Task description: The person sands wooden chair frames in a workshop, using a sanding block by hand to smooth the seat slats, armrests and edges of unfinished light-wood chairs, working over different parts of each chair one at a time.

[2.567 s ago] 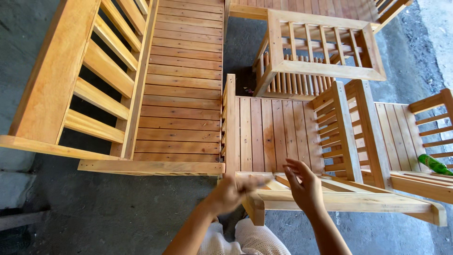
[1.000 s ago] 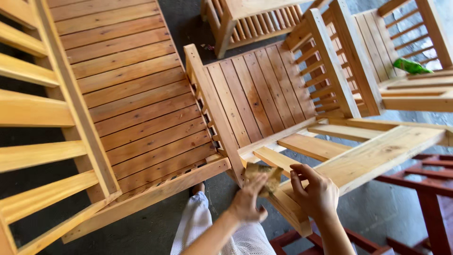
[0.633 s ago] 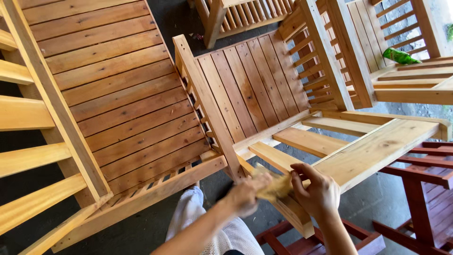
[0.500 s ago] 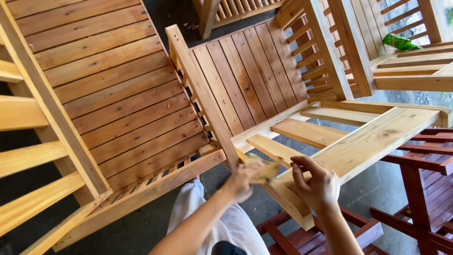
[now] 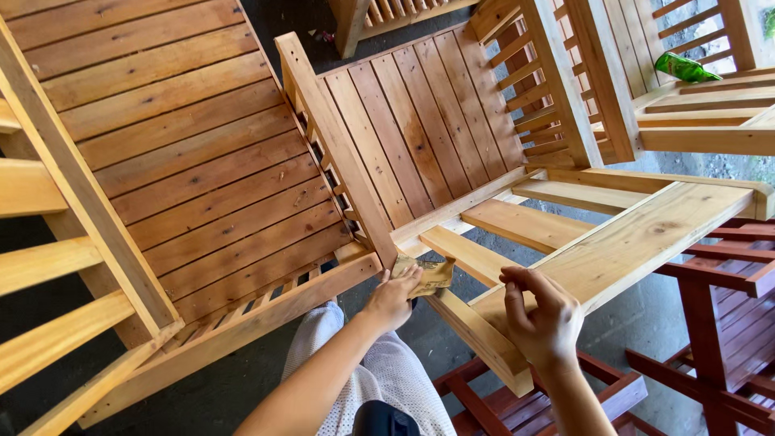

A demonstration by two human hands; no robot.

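Now L hand (image 5: pixel 393 297) pins sandpaper (image 5: pixel 425 274) onto chair slat (image 5: pixel 468 257); R hand (image 5: pixel 542 315) let go, hovers loosely curled.

Bright, even daylight fills the scene, seemingly from above and the upper right, where the pale wood of the chair frame (image 5: pixel 646 234) looks most strongly lit. The concrete floor (image 5: pixel 218 387) beneath the furniture falls into deep shadow, nearly black at the left edge. No harsh glare shows on the unvarnished slats. Focus is sharp across the middle, with wood grain clearly readable. The wide lens bends and stretches straight boards toward the left and lower corners.
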